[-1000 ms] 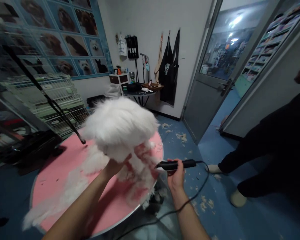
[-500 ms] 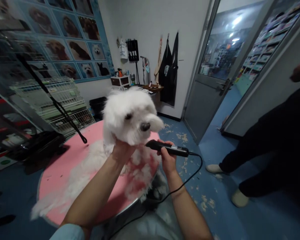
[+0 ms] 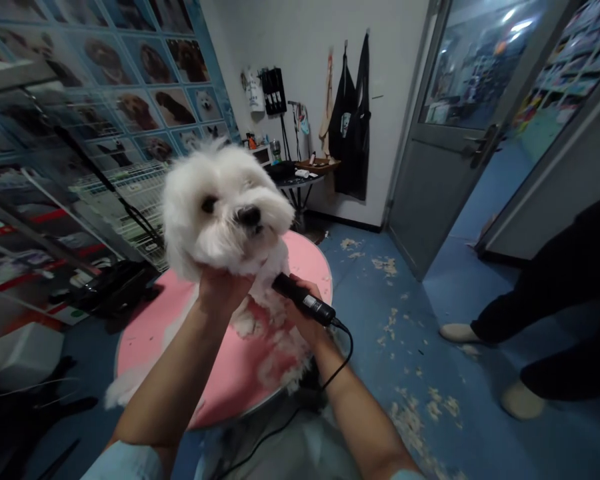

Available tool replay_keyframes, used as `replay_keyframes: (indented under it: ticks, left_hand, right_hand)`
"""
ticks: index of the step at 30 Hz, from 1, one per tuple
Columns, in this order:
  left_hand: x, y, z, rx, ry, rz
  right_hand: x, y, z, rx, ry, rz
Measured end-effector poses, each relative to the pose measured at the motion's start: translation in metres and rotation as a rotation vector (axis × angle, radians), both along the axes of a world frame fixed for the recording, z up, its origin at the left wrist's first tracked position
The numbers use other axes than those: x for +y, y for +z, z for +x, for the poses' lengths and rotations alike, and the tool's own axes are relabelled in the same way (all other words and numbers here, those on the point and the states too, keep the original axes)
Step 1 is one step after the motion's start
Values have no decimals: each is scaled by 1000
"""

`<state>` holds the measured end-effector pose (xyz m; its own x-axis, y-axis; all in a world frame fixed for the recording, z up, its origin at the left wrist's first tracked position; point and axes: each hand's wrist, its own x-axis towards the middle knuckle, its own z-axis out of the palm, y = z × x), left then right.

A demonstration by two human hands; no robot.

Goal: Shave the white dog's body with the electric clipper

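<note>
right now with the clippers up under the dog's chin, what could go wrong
1. The clipper in the right hand points at the dog's throat; a sudden head jerk might nick skin, since only the left hand steadies the chin.
2. The dog sits near the round pink table's edge and could slip off.
3. The cord hangs by the table and could snag.

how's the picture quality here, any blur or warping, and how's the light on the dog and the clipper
Head view: dim indoor light, no hard glare; the white dog is the brightest thing, its face fairly sharp. The black clipper in the right hand reads dark. Wide-lens warping bends the door and the edges; the left-edge shelves smear. The left hand cups the chin.
</note>
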<state>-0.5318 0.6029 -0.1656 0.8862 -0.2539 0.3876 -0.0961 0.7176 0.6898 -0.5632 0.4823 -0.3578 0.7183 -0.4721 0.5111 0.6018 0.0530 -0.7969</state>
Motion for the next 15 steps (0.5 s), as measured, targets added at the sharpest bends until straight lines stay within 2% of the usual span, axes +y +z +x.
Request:
replay_keyframes:
  ticks: [3, 5, 9, 12, 15]
  left_hand:
    - [5, 2, 1, -18, -20, -20]
    - [8, 2, -1, -24, -25, -25]
    - [8, 5, -8, -3, -12, 48]
    - [4, 8, -12, -2, 15, 64]
    - [-1, 10, -12, -11, 40, 75]
  right_hand:
    - [-5, -4, 7, 64, 67, 1]
    - [-10, -2, 6, 77, 51, 58]
    - [-8, 8, -5, -104, 16, 270]
    - [0, 10, -9, -142, 23, 247]
    - [2, 3, -7, -19, 80, 183]
